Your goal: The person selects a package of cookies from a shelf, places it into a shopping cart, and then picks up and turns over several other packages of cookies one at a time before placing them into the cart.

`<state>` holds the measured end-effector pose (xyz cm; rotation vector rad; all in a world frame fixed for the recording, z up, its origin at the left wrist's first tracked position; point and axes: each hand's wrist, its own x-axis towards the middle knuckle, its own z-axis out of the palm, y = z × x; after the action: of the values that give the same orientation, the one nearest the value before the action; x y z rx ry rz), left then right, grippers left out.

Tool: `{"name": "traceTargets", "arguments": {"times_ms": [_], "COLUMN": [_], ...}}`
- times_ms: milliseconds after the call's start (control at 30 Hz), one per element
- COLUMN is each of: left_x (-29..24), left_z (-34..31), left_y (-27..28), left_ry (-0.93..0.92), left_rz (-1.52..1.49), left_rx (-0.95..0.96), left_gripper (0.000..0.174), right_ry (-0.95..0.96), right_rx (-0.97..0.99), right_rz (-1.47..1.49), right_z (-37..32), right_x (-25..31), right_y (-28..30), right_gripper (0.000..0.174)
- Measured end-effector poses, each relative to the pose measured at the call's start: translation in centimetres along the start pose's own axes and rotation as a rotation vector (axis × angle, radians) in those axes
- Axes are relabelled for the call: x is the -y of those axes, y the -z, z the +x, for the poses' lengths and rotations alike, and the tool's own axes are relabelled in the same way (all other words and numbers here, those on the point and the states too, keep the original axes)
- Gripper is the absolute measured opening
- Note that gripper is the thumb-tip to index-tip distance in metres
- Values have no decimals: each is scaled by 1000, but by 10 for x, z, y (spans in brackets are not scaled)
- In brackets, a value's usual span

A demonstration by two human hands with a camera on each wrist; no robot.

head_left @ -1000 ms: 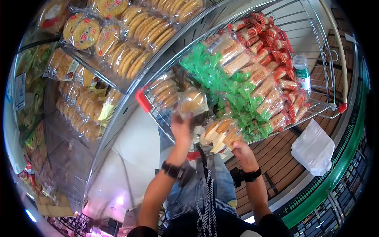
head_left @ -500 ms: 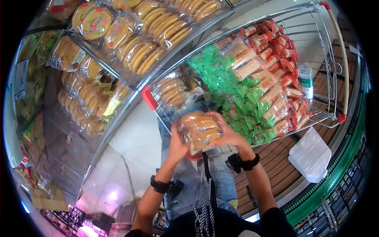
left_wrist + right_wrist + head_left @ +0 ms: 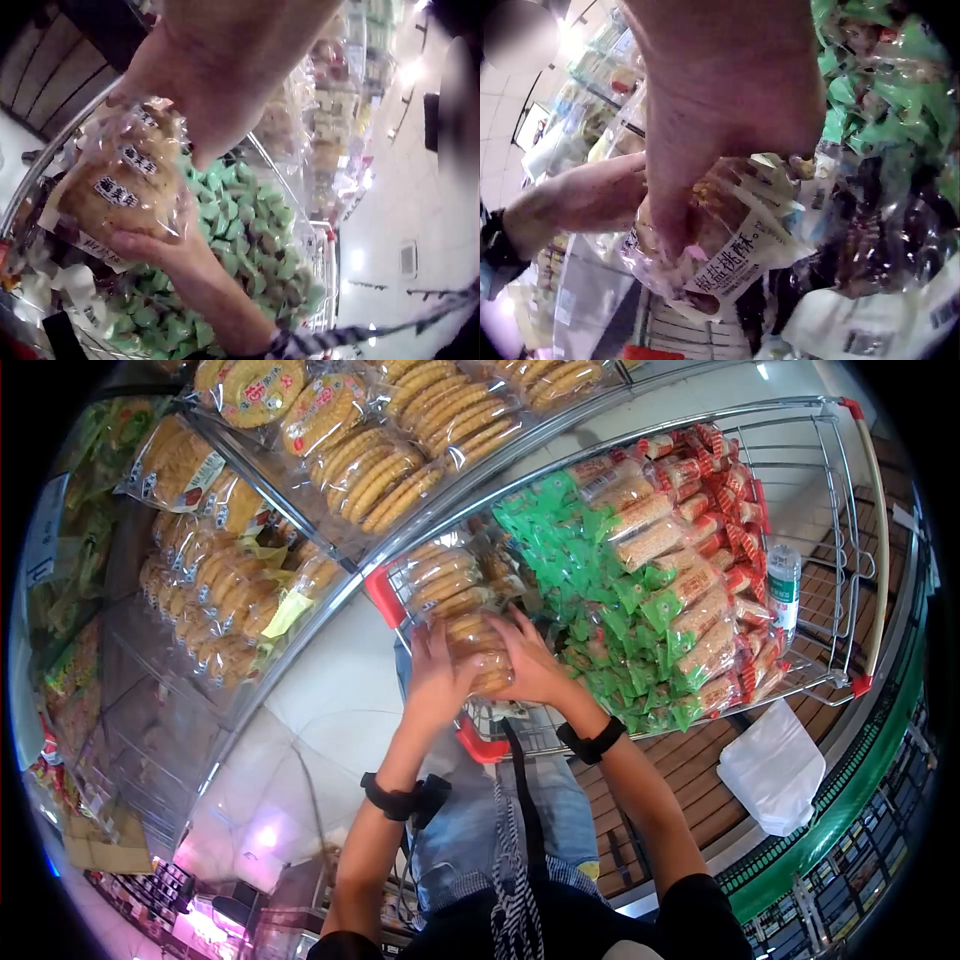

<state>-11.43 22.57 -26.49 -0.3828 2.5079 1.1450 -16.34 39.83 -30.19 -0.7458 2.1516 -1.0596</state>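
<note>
Both hands hold one clear-wrapped stack of round cookies (image 3: 478, 645) over the near-left corner of a shopping cart (image 3: 487, 747). In the head view my left hand (image 3: 433, 678) grips its left side and my right hand (image 3: 535, 668) its right side. Dark printed labels run along the cookie pack (image 3: 127, 180) in the left wrist view. The right wrist view shows a paper label with dark characters on the pack (image 3: 490, 675). Just beyond it, another wrapped cookie stack (image 3: 442, 575) lies in the cart's corner.
Green-wrapped snack rolls (image 3: 640, 600) and red-wrapped ones (image 3: 740, 560) fill the cart's middle. A water bottle (image 3: 784, 592) stands beside them. Shelves of packed cookies (image 3: 375, 480) border the cart's left. A white bag (image 3: 772, 768) lies right of the cart.
The hands came together from separate packs onto one stack of cookies, raised it near the cart's front edge, then moved it forward and down into the corner. The view shifted slightly.
</note>
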Motion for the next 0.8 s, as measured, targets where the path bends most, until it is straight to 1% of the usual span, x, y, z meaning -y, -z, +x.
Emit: {"name": "traceTargets", "arguments": {"times_ms": [100,200,300,333,400,500,600,700,800], "left_x": [-5,-10,-13,-13,-5,6,8,4,0], "left_z": [-3,-4,-3,-4,-6,-6,-5,-3,0], "left_y": [-7,-5,-7,-8,-16,-26,-29,-32,-36], "left_ry": [-76,-27,-27,-33,-52,-67,-46,-5,56], "left_rz": [579,584,627,647,568,528,557,585,560], "left_rx": [-66,53,104,111,76,65,91,125,123], "left_gripper": [72,77,82,83,85,87,87,87,87], "right_ry": [-24,-174,-387,-331,-217,-166,-188,-277,-251], "right_rx": [-23,-10,110,71,-6,-88,-108,-100,-161], "right_rz": [-182,-223,-133,-127,-119,-198,-375,-297,-296], "right_z": [2,4,9,8,7,2,2,3,2], "right_x": [4,16,18,13,3,-1,3,5,-2], "right_y": [-2,-2,-10,-17,-32,-36,-36,-43,-56], "right_gripper": [114,112,105,104,102,101,95,87,83]}}
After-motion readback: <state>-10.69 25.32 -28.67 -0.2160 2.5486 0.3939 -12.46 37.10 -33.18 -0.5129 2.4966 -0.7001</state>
